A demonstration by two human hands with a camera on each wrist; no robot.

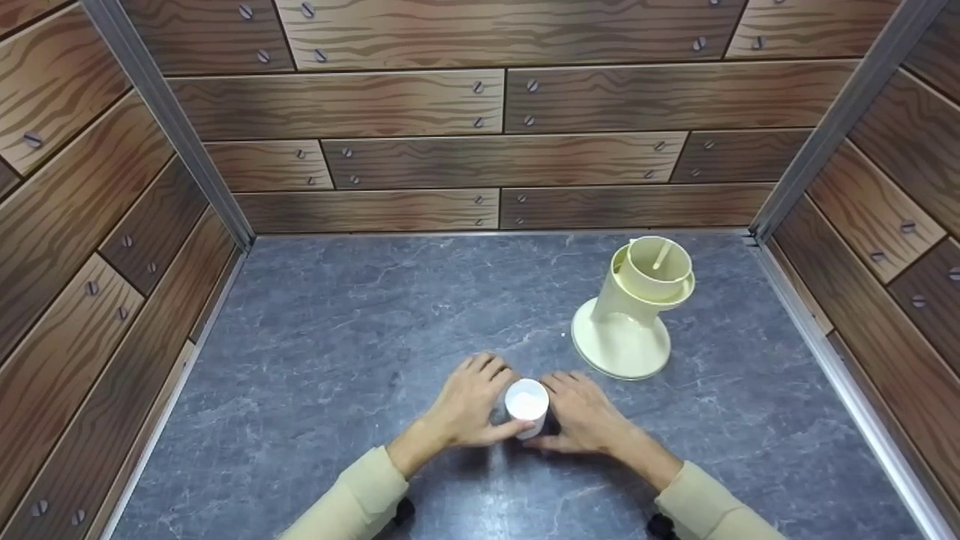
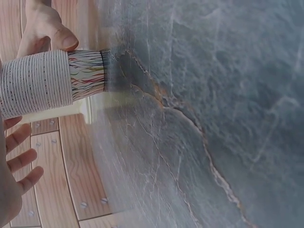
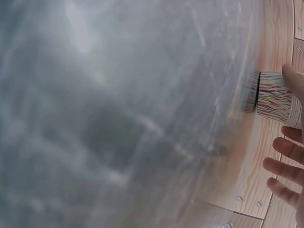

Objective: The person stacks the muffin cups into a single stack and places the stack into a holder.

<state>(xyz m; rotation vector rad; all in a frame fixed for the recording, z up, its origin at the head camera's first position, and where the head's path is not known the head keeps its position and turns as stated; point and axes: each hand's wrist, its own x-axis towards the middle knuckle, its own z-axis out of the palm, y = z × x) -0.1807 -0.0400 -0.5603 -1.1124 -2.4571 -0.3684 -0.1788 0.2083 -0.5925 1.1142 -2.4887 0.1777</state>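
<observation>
Stack of paper cups (image 1: 526,406) upright on worktop (image 1: 337,337), left hand (image 1: 469,405) and right hand (image 1: 585,420) pinching it; cream dispenser (image 1: 634,311) nearby, one cup loaded, stack not yet lifted.

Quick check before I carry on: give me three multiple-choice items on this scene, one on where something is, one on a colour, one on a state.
1. Where does the cream stand sit relative to the stack of paper cups?
A. Far side, toward the person's right
B. Near side, toward the left
C. Directly under it

2. What colour is the tabletop?
A. Bright red
B. Grey with pale veins
C. White

3. How does the stack of paper cups stand?
A. Lying on its side, away from both hands
B. Upright on the tabletop between the left hand and right hand
C. Lifted high above the tabletop

Answers: 1 A, the head view shows the stand farther back and to the right. 2 B, the surface looks like grey stone. 3 B, its open mouth faces up and the hands flank it.
</observation>
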